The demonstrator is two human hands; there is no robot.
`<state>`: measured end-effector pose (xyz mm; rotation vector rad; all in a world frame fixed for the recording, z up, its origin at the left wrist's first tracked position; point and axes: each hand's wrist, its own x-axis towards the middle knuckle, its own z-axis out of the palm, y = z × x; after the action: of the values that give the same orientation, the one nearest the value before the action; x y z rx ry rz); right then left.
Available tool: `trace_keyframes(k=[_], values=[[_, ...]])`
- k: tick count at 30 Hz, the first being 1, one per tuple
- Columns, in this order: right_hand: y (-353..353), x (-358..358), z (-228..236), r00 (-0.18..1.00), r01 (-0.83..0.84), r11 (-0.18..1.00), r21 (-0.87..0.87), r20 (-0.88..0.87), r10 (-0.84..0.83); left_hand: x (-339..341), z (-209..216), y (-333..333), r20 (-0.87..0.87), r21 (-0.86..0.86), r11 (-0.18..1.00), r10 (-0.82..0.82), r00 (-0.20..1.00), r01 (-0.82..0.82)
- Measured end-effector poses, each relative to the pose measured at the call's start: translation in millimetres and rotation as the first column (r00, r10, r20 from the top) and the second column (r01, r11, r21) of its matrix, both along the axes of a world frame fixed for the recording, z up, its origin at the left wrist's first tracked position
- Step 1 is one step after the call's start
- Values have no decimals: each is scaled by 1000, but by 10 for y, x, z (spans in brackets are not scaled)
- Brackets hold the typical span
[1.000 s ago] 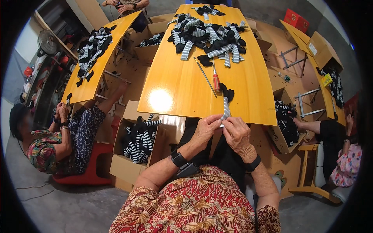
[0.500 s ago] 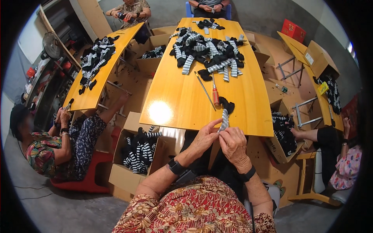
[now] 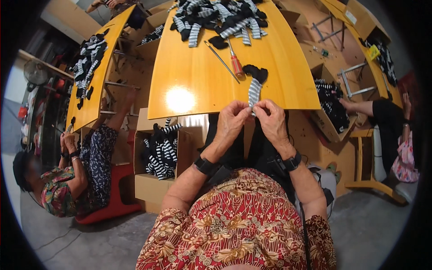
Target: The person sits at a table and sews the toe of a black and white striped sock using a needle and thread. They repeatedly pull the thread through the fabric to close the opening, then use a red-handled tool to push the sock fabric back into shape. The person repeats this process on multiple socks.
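Observation:
A grey-and-white striped sock (image 3: 255, 87) with a black toe lies across the near edge of the yellow wooden table (image 3: 198, 76). My left hand (image 3: 231, 120) and my right hand (image 3: 271, 120) both pinch its lower open end at the table edge, fingertips almost touching. A red-handled screwdriver (image 3: 236, 63) and a thin metal rod (image 3: 222, 56) lie just beyond the sock. A heap of striped and black socks (image 3: 216, 18) fills the far end of the table.
A cardboard box (image 3: 155, 155) of striped socks stands on the floor to my left. A person in a flowered top (image 3: 63, 184) sits at a second yellow table (image 3: 92, 76) at left. Another person (image 3: 396, 130) sits at right beside a box of socks (image 3: 330, 105).
The view has tilted down and moved closer. My hands stay on the sock's end at the table edge, working it between the fingers.

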<state>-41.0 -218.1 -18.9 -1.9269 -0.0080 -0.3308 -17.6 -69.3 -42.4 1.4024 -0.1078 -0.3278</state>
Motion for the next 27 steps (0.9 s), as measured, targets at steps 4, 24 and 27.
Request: trace_keyframes(k=[4,24,27], values=[[-46,20,-100,997,-31,991,131,-68,40,-40,100,-57,162,270,962,-3,987,-41],[-160,-61,189,990,-110,984,140,-77,122,84,116,-63,216,197,980,-65,974,22],[-119,-114,110,999,-42,999,-24,31,43,42,189,-88,275,299,954,-79,958,-7]])
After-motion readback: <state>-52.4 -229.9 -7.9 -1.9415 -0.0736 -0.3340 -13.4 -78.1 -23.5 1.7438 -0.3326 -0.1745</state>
